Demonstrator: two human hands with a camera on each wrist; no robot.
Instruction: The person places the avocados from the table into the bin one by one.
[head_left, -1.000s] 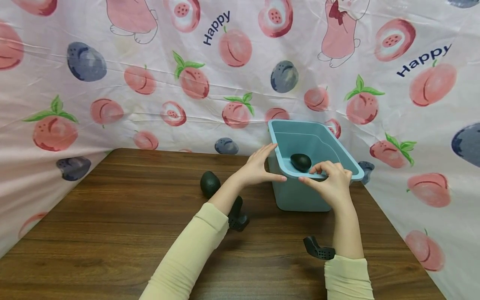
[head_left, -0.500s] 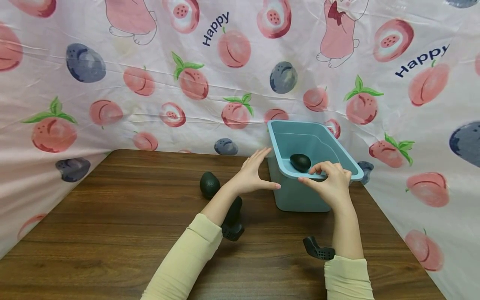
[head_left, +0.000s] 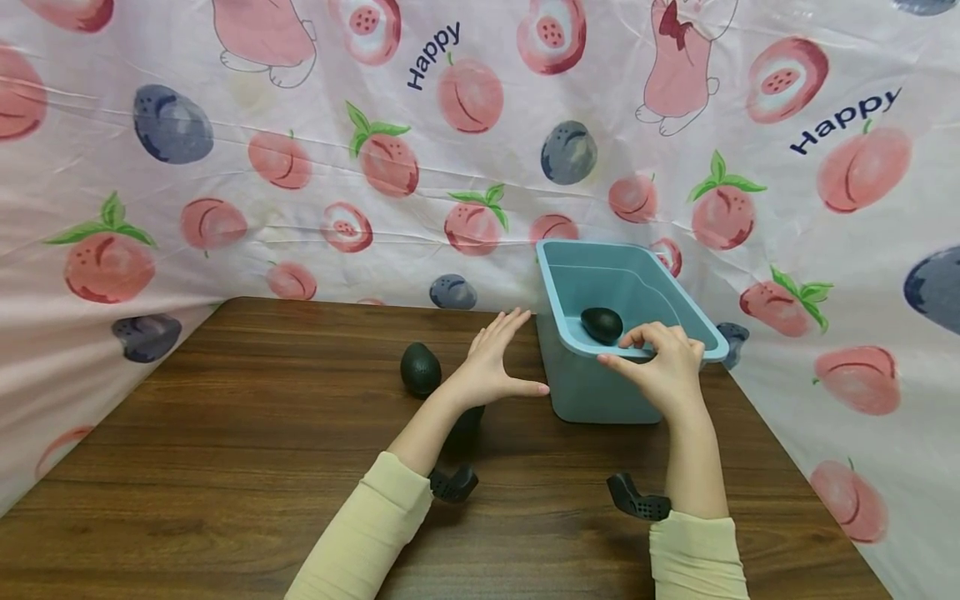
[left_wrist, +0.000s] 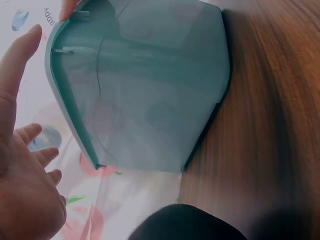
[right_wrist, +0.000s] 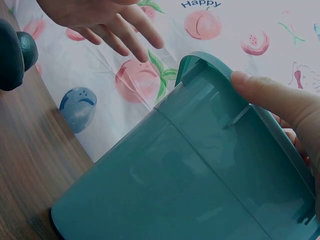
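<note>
A blue-green plastic bin (head_left: pixel 600 387) stands on the table, with one dark avocado (head_left: pixel 601 325) inside it. My right hand (head_left: pixel 663 367) pinches the bin's front rim, thumb outside and fingers curled over into it; the right wrist view shows the thumb (right_wrist: pixel 270 97) on the rim. Just left of the bin, my left hand (head_left: pixel 483 371) is spread, holding nothing, thumb apart from the fingers. Another avocado (head_left: pixel 420 369) lies on the table left of that hand. A further avocado (head_left: pixel 467 425) is partly hidden behind the left wrist; both show at the edge of the right wrist view.
The brown wooden table (head_left: pixel 225 467) reaches back to a fruit-printed cloth (head_left: pixel 300 208) hanging behind and at both sides. Black camera mounts (head_left: pixel 639 498) sit at each wrist. The bin stands close to the cloth at the table's back right.
My left hand has come off the bin's left rim and moved left and toward me, fingers spread. My right hand stays on the front rim, and the bin has not moved.
</note>
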